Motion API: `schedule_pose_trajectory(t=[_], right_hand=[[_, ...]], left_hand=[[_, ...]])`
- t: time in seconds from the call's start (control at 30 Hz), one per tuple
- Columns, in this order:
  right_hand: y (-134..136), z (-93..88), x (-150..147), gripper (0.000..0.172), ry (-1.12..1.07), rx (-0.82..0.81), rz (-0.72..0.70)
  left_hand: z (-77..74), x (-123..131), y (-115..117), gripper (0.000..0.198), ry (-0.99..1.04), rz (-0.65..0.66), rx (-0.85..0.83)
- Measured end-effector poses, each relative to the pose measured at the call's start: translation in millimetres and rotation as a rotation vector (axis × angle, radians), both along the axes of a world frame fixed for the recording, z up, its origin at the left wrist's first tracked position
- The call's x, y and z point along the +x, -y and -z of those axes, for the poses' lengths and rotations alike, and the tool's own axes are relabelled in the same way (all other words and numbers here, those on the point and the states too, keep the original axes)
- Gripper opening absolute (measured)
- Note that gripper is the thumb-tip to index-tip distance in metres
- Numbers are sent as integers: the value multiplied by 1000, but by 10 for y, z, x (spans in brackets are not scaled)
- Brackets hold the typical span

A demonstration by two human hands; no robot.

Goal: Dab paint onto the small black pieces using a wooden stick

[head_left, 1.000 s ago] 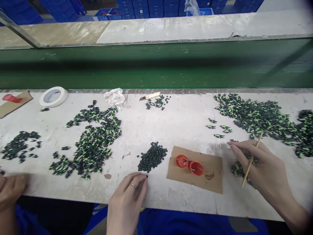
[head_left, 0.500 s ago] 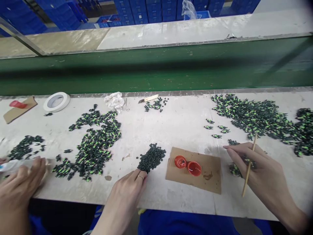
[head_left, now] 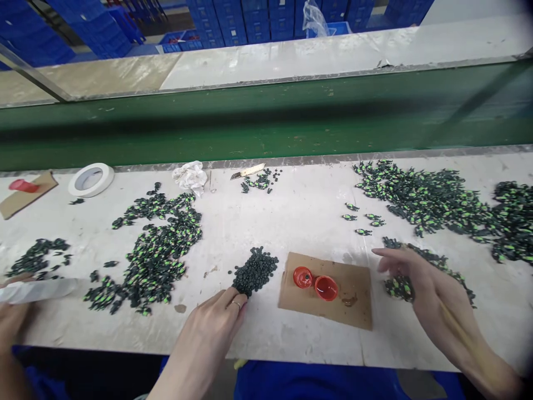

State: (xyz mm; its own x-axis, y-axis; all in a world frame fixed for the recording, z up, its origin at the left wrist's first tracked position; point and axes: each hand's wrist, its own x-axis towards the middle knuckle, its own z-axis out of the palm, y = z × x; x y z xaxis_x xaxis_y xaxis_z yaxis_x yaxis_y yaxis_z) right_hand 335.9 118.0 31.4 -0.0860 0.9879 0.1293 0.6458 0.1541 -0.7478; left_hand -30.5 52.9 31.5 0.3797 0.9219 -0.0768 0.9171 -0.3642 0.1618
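1. Two hands of the wearer: the left hand [head_left: 216,316] has its fingertips drawn together at the near edge of one heap of dark discs [head_left: 256,269]; whether a disc is pinched there cannot be told.
2. The right hand [head_left: 435,294] stretches its fingers loosely forward, keeping hold of one wooden stick [head_left: 457,329], blurred and lying back along the hand toward the wrist. A small cluster of dark figures [head_left: 397,289] lies just beside and partly behind it.
3. Between the hands, two red cups [head_left: 317,293] stand on one cardboard piece [head_left: 358,278]. Five loose figures [head_left: 363,231] lie apart from the big right-hand pile [head_left: 433,197]; figures in the piles are too crowded to count.
4. One tape roll [head_left: 76,189], one crumpled tissue [head_left: 190,178] and one pale-handled tool [head_left: 252,170] lie toward the far edge.
5. A second ago the left hand pinched a disc below the heap; now its fingers touch the heap. The stick then stood across the right hand. A co-worker's hand [head_left: 12,322] at far left now has a white strip [head_left: 41,290].
6. The table [head_left: 300,216] is whitish and stained; beyond it run a green panel [head_left: 250,133], a pale ledge [head_left: 258,61] and stacked blue crates [head_left: 254,22].
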Motion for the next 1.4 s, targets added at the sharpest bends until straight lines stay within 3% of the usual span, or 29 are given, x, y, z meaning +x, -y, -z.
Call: schedule_pose_trajectory(t=[0.07,0.17,0.37,0.43,0.57,0.73,0.97,1.4], right_hand=[[53,-73,-44,44,-52,-72,-48],[100,-231,-134,27,-119,-157,-127],[123,-408,-198,29,-255,-451,-193],[144,-380,-209,26,-256,-370,-207],[187,-206,-305,30,-243,-84,-212],[204,30,-466,43,-173,93,-241],[202,88,-544,35,-89,130,-326],[209,89,-558,37,-169,97,-298]], left_hand=[[-12,2,2,35,0,9,-9],[-15,-3,12,39,44,-2,-5],[30,19,131,20,280,-29,47],[21,97,179,16,423,-38,42],[12,363,205,26,707,-69,20],[115,740,202,27,820,-123,42],[273,1035,265,27,835,-162,33],[346,1097,197,19,847,-178,67]])
